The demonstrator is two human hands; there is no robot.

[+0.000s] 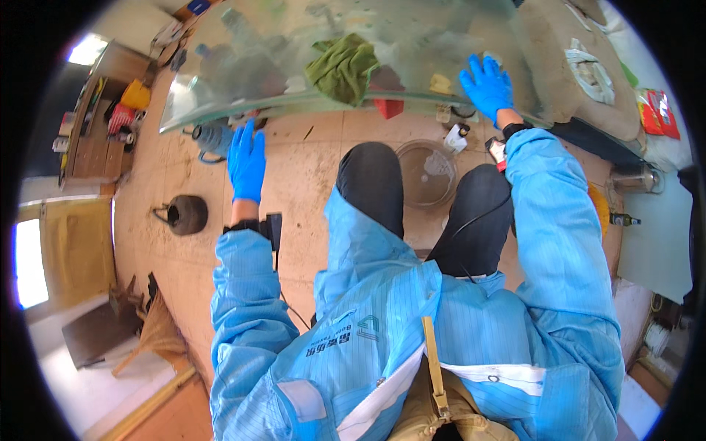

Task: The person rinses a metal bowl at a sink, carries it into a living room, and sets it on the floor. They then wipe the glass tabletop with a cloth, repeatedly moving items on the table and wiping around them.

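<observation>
My left hand (246, 162) wears a blue glove and holds nothing; its fingers are extended in front of the glass table's near edge. Beside it, partly below the table, is a blue-grey jug (212, 139). Also in a blue glove, my right hand (488, 88) is spread over the right part of the glass tabletop (419, 33); it appears to rest on the surface. A crumpled green towel (342, 66) lies at the middle of the table's near edge. Under the hazy glass, a red object (389, 102) and several blurred things show through.
A round transparent basin (426, 173) stands on the floor between my knees, near a white bottle (456, 138) with a dark cap. A dark kettle (187, 215) sits on the tiles at left. To the right are a brown-covered seat (557, 71) and a green bottle (623, 220).
</observation>
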